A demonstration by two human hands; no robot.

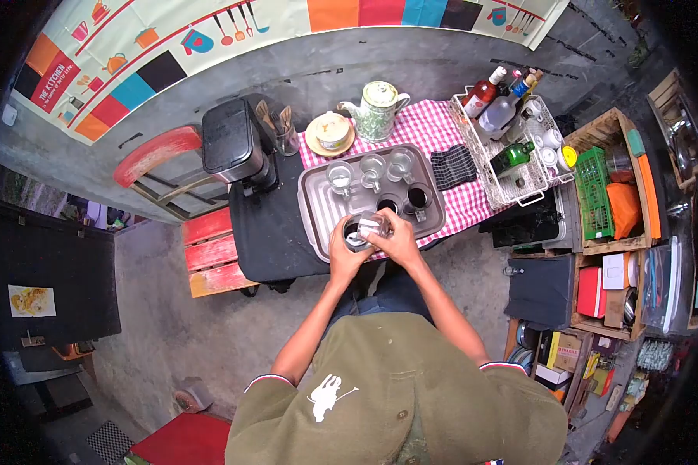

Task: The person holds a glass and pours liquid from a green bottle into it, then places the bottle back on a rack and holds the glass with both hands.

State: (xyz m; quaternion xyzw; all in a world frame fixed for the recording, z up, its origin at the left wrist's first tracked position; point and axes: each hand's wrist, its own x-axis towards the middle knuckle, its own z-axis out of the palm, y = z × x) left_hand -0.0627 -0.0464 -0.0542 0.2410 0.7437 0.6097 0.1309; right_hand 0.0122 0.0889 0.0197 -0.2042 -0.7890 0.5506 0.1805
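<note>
Holds clear glass cup (374,223) in curled right hand (398,237), against dark-filled glass cup (353,231) in cupped left hand (344,249), over near edge of serving tray (326,208); beyond tray, shows green-patterned teapot (378,116).

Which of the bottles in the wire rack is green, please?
The frontmost bottle; the reddish bottle and the pale bottle sit behind it, nearer the wall.

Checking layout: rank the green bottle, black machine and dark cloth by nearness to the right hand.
From the right hand:
1. Dark cloth, right of the tray.
2. Green bottle, farther right.
3. Black machine, at the left.
</note>
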